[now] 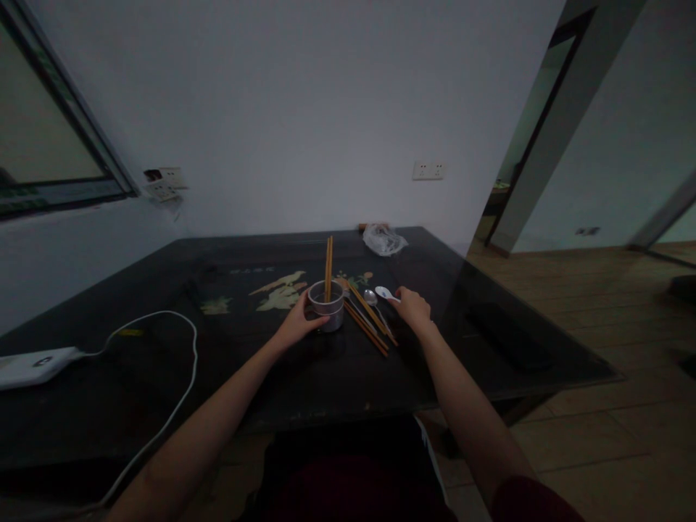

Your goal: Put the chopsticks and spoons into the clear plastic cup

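Observation:
My left hand [296,325] is wrapped round the side of a metal cup [333,317] that stands upright on the dark table. A pair of wooden chopsticks [328,267] leans inside the cup and sticks up above its rim. To the right, my right hand [415,310] pinches a white spoon [383,293] by its handle, the bowl pointing left. Between cup and right hand lie loose wooden chopsticks [365,330] and a metal spoon [370,297], with other slim utensils partly overlapping them.
A crumpled clear plastic bag [383,239] lies at the table's back edge by the wall. On the left is a white power strip [38,367] with a white cable [194,348] looping across the table [228,391]. A dark flat object [508,337] lies at the right.

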`<state>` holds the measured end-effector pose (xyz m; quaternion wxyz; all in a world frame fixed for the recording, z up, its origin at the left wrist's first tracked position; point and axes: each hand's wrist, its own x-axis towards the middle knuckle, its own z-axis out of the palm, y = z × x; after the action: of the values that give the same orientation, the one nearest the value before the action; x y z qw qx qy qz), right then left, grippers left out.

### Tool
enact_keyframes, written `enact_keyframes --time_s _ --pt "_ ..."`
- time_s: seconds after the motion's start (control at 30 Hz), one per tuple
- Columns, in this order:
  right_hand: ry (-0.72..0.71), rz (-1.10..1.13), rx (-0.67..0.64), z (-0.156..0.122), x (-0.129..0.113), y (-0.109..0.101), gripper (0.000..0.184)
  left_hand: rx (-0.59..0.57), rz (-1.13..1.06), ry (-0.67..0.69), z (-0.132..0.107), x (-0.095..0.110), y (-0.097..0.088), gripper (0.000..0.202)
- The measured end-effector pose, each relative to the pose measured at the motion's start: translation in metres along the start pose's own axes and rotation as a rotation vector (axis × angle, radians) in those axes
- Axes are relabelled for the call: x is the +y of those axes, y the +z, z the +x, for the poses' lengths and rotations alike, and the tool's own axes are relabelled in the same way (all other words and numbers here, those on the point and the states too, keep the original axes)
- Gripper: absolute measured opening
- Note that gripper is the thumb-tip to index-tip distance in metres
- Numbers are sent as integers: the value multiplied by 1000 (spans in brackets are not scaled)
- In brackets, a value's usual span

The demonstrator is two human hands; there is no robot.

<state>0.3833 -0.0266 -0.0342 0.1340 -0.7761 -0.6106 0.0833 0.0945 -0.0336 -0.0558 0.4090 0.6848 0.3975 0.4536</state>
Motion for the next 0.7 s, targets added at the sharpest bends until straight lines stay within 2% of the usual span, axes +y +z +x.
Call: enact_keyframes --time_s 0.47,0.7 --pt "-3 4 1 1 -1 -2 34 67 56 16 1 -11 3 82" --pt "-86 -19 197 -5 -4 -7 31 56 51 18 0 -8 4 82"
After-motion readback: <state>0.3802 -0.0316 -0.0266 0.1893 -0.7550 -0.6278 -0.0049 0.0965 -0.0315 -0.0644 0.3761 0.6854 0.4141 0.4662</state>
